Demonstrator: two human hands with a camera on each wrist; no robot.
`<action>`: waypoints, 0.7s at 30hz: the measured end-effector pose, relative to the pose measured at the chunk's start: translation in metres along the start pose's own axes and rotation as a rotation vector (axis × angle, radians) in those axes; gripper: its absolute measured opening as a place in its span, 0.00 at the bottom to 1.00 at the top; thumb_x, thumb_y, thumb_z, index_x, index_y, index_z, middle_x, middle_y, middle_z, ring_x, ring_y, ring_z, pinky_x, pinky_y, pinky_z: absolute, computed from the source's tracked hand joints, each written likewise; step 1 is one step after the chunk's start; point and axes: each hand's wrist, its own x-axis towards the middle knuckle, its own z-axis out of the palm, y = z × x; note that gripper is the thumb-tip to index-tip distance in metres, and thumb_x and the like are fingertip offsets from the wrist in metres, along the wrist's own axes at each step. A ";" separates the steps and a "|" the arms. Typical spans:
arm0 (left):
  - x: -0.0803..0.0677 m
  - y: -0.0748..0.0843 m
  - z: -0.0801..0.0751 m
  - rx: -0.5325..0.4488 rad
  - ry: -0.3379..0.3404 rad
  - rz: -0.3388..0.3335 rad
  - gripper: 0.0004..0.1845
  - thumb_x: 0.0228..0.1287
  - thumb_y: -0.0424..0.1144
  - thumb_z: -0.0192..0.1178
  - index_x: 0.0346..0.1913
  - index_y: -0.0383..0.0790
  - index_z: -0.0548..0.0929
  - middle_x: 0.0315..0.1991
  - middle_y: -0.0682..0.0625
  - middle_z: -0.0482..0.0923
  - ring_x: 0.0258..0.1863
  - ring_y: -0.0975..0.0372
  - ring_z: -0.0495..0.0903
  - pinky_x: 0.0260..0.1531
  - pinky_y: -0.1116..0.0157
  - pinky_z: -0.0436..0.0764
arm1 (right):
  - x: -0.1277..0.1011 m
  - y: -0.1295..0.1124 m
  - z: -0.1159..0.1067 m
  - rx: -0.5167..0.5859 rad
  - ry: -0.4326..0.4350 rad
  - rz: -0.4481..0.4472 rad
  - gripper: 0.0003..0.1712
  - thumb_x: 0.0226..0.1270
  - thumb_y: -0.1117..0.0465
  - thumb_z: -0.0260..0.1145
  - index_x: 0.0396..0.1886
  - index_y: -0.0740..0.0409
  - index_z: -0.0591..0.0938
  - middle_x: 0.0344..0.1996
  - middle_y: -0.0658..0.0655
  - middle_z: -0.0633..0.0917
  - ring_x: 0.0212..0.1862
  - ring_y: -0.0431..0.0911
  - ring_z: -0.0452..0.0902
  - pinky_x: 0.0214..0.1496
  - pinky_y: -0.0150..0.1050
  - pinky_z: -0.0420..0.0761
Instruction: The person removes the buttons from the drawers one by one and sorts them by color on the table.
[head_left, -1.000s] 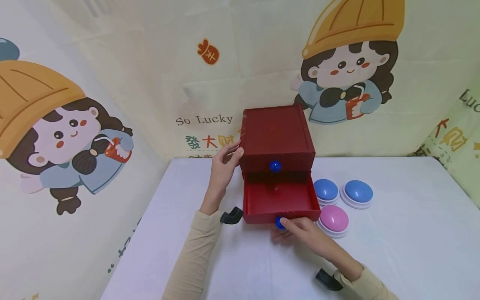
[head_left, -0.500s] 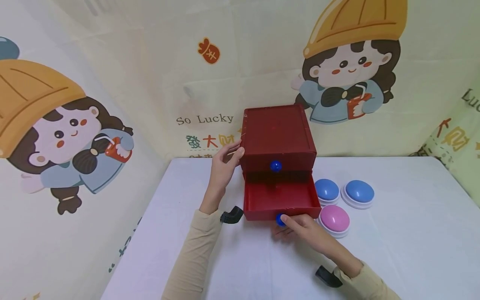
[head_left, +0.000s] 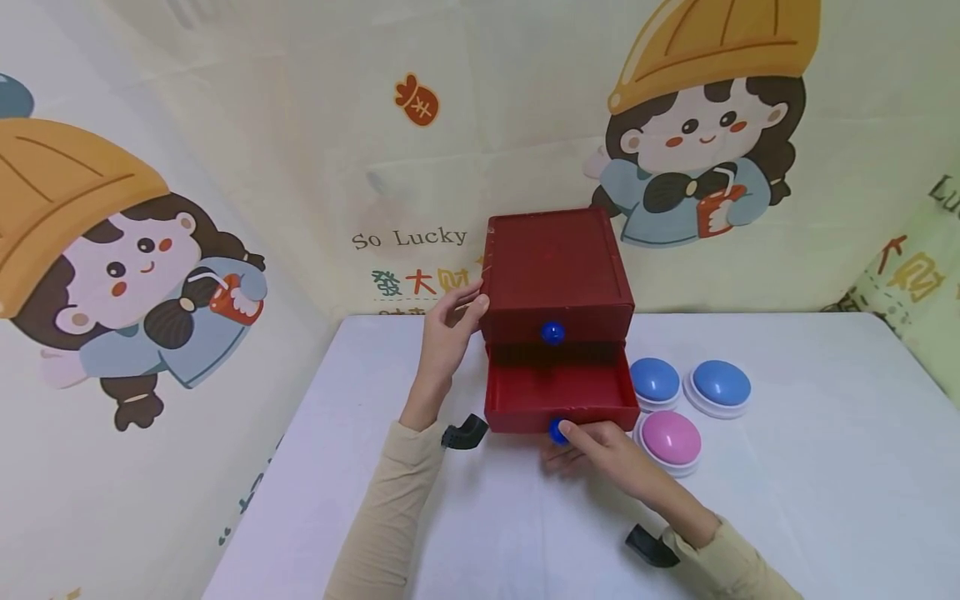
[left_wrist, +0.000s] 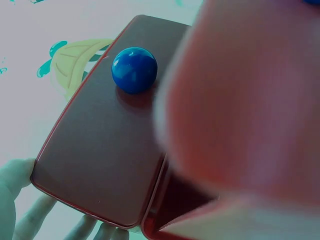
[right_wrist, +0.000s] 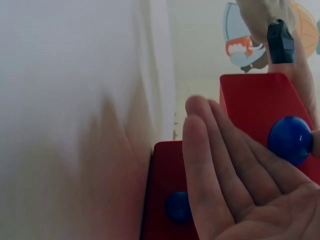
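A small red cabinet stands at the back of the table, its top drawer closed behind a blue knob. Below that, a red drawer sticks out, with nothing visible inside. My left hand rests on the cabinet's left side; in the left wrist view its thumb touches one corner. My right hand holds the pulled-out drawer's blue knob between thumb and index finger, the other fingers straight beneath. The right wrist view shows a lower drawer front, partly hidden by the fingers.
Right of the cabinet sit two blue push buttons and a pink push button on white bases. The pink one is close to the right hand. A patterned cloth hangs behind the white table.
The pulled-out drawer has slid a little way back into the cabinet, and the right hand has moved with its knob. The left hand keeps its place on the cabinet's side.
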 end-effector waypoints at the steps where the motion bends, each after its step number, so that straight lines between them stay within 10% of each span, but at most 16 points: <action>1: 0.001 -0.002 0.000 0.002 0.004 0.006 0.22 0.69 0.47 0.61 0.64 0.50 0.79 0.58 0.48 0.79 0.55 0.56 0.81 0.53 0.59 0.83 | 0.001 0.000 0.000 -0.001 0.006 0.003 0.26 0.80 0.53 0.50 0.56 0.72 0.80 0.46 0.69 0.87 0.46 0.59 0.87 0.52 0.47 0.85; 14: 0.001 -0.003 0.000 -0.012 0.008 0.013 0.21 0.70 0.46 0.61 0.63 0.48 0.80 0.57 0.47 0.80 0.55 0.56 0.81 0.53 0.60 0.83 | 0.014 0.001 -0.005 -0.009 0.039 0.033 0.27 0.80 0.50 0.51 0.58 0.69 0.80 0.46 0.65 0.88 0.46 0.59 0.87 0.54 0.47 0.84; 21: -0.009 0.024 0.003 0.002 0.001 -0.017 0.22 0.71 0.41 0.60 0.65 0.39 0.77 0.59 0.42 0.79 0.56 0.53 0.81 0.54 0.59 0.82 | 0.022 0.004 -0.008 0.002 0.046 0.023 0.28 0.80 0.50 0.50 0.56 0.70 0.81 0.46 0.66 0.88 0.47 0.61 0.86 0.53 0.47 0.84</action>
